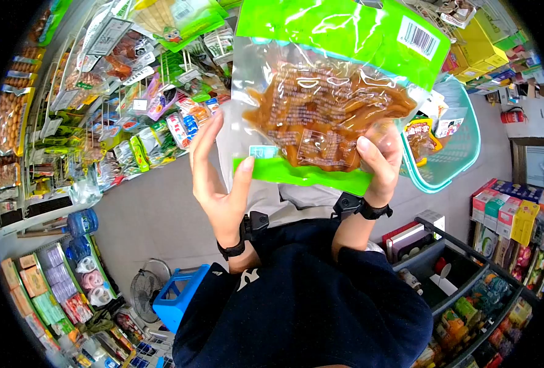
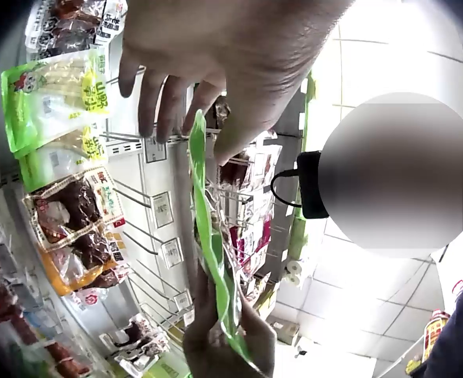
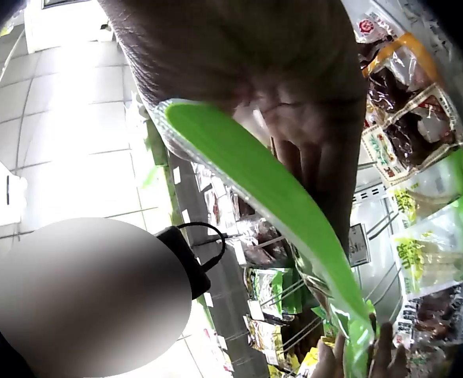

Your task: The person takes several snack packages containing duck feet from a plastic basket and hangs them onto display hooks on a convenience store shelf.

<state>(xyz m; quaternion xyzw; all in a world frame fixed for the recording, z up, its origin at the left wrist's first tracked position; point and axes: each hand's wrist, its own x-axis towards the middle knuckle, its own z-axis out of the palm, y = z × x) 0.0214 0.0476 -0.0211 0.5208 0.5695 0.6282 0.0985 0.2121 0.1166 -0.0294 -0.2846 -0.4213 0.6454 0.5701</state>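
Observation:
A clear and green food package [image 1: 327, 116] with brown contents, printed text and a barcode is held up in the head view. The right hand [image 1: 382, 162] grips its lower right side, thumb on the front, other fingers partly hidden behind. Beside the lower left corner is the left hand [image 1: 216, 184], fingers extended and thumb tip at the edge; whether it touches is unclear. The left wrist view shows the package [image 2: 208, 228] edge-on between the spread left hand [image 2: 208, 71] and the right hand [image 2: 231, 339]. In the right wrist view, the package [image 3: 271, 189] runs beneath the right hand [image 3: 271, 94].
Racks of hanging packets [image 1: 140, 153] line the left. A turquoise basket [image 1: 471, 147] with packets stands at right, above a dark compartmented shelf [image 1: 462, 257]. A blue stool [image 1: 180, 297] and a fan [image 1: 146, 291] are at lower left.

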